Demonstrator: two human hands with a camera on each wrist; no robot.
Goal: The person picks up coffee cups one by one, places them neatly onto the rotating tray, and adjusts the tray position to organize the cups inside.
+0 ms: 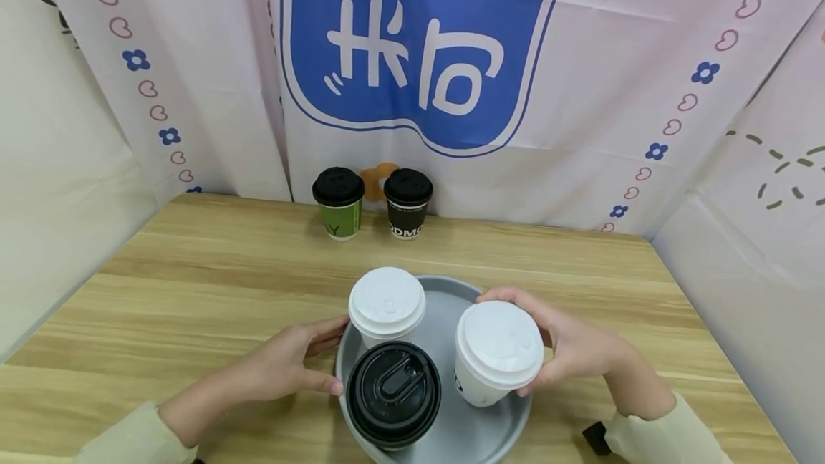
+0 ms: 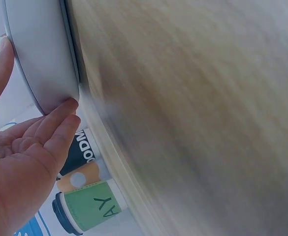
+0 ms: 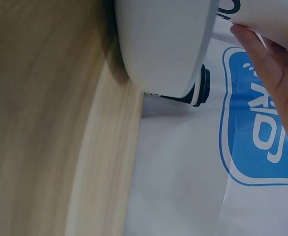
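Observation:
A round grey tray (image 1: pixel 441 321) holds several lidded paper cups. My right hand (image 1: pixel 573 342) grips a white paper cup (image 1: pixel 499 346) with a white lid over the tray's right side; whether its base touches the tray cannot be told. At the tray's left edge, my left hand (image 1: pixel 283 364) touches the outer wall with nearly straight fingers, its thumb by the rim, as the left wrist view shows. Nearest to it on the tray stand a white-lidded cup (image 1: pixel 387 303) at the back and a black-lidded cup (image 1: pixel 393 392) in front.
Behind the tray, a green cup (image 1: pixel 343 217) and a black cup (image 1: pixel 407 213), both with black lids, stand on the wooden table (image 1: pixel 213 271). A printed cloth (image 1: pixel 612 92) hangs along the table's far edge.

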